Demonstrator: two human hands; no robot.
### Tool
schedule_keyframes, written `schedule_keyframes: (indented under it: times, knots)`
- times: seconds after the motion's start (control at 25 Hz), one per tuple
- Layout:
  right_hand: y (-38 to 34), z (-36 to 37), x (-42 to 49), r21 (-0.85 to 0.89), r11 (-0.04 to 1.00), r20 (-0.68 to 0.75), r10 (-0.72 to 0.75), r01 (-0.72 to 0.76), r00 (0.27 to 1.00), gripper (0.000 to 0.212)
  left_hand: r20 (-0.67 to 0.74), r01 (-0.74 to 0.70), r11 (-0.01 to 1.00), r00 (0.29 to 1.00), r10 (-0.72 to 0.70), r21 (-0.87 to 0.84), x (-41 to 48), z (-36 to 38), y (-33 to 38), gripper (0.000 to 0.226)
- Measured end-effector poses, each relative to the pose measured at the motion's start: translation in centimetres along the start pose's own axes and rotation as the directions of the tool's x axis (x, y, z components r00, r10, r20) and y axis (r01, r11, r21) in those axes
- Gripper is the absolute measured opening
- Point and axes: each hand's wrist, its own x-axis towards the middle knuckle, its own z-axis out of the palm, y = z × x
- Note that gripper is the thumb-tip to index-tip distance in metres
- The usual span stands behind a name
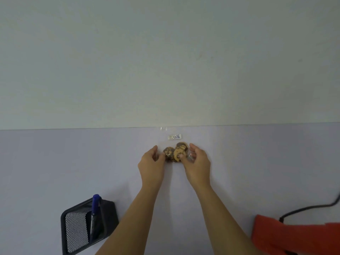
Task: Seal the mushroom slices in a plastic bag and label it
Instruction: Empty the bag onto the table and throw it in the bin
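Observation:
A clear plastic bag (166, 141) lies flat on the pale table near its far edge. Brown mushroom slices (175, 152) are bunched in its near end. A small white label (174, 136) with handwriting is stuck on the bag's far part. My left hand (151, 159) pinches the bag's near left side beside the slices, thumb towards them. My right hand (196, 159) pinches the near right side, thumb on the slices and fingers curled over crinkled plastic.
A black mesh pen holder (86, 223) with a blue marker (95, 205) stands at the near left. An orange-red device (294, 236) with a black cable (312, 207) sits at the near right. A white wall (165, 61) rises behind the table's far edge.

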Motion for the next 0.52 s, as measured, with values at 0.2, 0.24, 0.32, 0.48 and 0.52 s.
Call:
schedule_keyframes:
  times: [0.2, 0.24, 0.32, 0.48, 0.52]
  knots:
    - [-0.6, -0.6, -0.8, -0.146, 0.989, 0.01, -0.029, 0.03, 1.0, 0.054, 0.075, -0.05, 0.995, 0.996, 0.044, 0.089, -1.5, -0.3, 0.7, 0.053]
    - [-0.8, -0.7, -1.4, -0.187, 0.981, 0.014, -0.047, 0.049, 0.999, 0.054, 0.078, -0.072, 0.991, 0.995, 0.064, 0.114, -2.3, -0.7, 1.0, 0.053]
    - [-1.1, -1.0, -3.0, -0.251, 0.963, 0.034, -0.09, 0.096, 0.995, 0.052, 0.059, -0.142, 0.975, 0.989, 0.134, 0.168, -4.3, -1.7, 1.9, 0.052]
    - [-0.8, -1.4, -7.9, -0.443, 0.883, 0.179, -0.083, 0.155, 0.98, 0.051, -0.038, -0.371, 0.89, 0.919, 0.394, 0.265, -8.9, -6.5, 3.8, 0.052]
    - [-0.5, -1.3, -9.3, -0.497, 0.849, 0.232, -0.068, 0.178, 0.97, 0.051, -0.075, -0.401, 0.868, 0.895, 0.439, 0.293, -10.0, -8.2, 3.9, 0.052]
